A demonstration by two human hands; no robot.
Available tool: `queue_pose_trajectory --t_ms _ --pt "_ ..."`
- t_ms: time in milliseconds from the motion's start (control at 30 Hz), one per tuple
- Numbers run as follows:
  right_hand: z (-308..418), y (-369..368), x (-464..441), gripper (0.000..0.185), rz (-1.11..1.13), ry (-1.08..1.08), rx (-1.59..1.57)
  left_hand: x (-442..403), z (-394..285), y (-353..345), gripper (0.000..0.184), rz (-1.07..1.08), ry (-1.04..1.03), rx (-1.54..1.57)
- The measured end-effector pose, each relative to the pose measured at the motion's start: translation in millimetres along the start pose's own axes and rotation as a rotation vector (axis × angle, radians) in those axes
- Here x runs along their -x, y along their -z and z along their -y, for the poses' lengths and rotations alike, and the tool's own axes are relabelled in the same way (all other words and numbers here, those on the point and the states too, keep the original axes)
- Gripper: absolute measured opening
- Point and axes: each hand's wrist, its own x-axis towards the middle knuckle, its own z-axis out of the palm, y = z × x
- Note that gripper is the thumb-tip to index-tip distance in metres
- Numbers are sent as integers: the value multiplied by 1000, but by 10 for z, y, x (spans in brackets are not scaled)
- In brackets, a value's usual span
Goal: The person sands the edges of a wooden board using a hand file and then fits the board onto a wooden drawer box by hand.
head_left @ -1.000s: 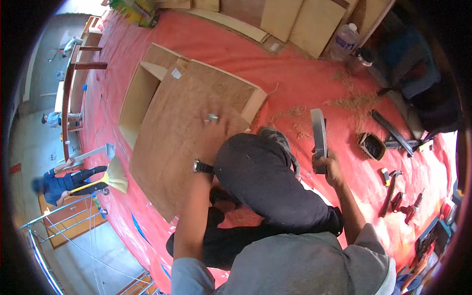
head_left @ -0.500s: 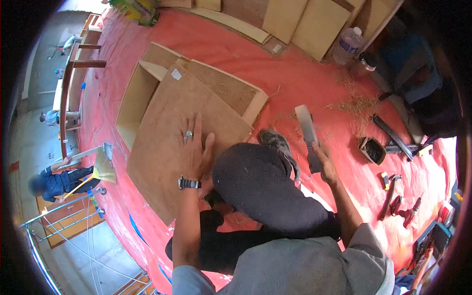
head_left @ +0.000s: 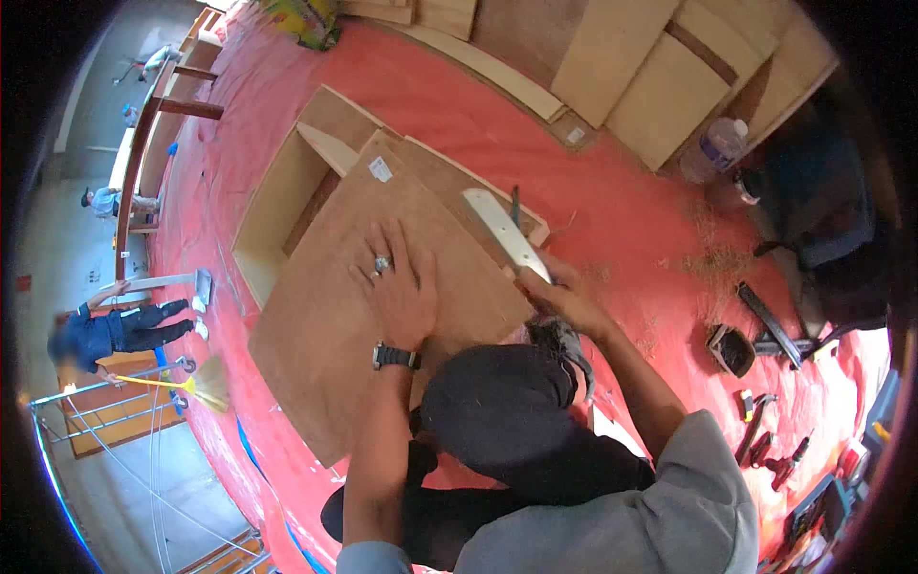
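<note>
My left hand (head_left: 400, 292) lies flat with its fingers spread on a brown wooden panel (head_left: 325, 335). The panel rests slanted over an open wooden box frame (head_left: 273, 215), hiding part of it. A long, narrow tool (head_left: 505, 230) with a pale flat face and a thin dark piece beside it is gripped in my right hand (head_left: 564, 297). It is held at the panel's right edge; I cannot make out its exact kind or whether it touches the wood. My bent knee (head_left: 497, 397) is close against the panel's near edge.
Red sheeting (head_left: 612, 210) covers the floor, with wood shavings (head_left: 712, 263) on it. A hammer (head_left: 755, 426), a small dark container (head_left: 730, 350) and other tools lie right. Boards (head_left: 669, 96) and a plastic bottle (head_left: 715, 150) stand behind. A person (head_left: 124, 330) holds a broom at left.
My right hand has moved left and forward, bringing the tool to the panel's edge and turning it. My left hand stays on the panel. The person at left has shifted position.
</note>
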Motion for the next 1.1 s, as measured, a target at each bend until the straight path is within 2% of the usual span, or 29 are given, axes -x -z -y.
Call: queue_pose_trajectory --t_ms 267,333,400,467,600,667,767,800,867,933,1000,1100 --pt "261 -476 -1563 70 63 367 150 -26 -21 49 73 29 22 12" --pt "349 -632 -1949 71 73 347 103 -9 11 15 74 31 11 12" --pt "532 -767 -2215 70 103 209 -15 -7 28 18 75 36 1 4" --pt "717 -818 -2358 70 194 158 23 -8 17 46 75 49 -6 -6" --pt "651 -801 -2233 67 125 136 91 1 -27 54 75 52 29 28" --pt "408 -666 -1874 65 100 375 71 -3 -23 57 76 41 27 -9" --pt "278 -316 -781 66 60 165 319 -6 -1 8 76 35 18 -5" --pt "-84 -100 -503 66 60 265 332 -10 -19 10 74 34 20 2" --pt "104 -90 277 64 -5 118 349 2 -26 25 70 36 29 8" --pt "156 -34 574 66 10 56 366 20 -24 13 73 8 14 2" --pt "159 -16 522 67 2 66 396 -40 -40 16 74 -16 1 1" --pt "21 -81 -245 66 9 194 413 1 -36 12 73 -8 18 1"
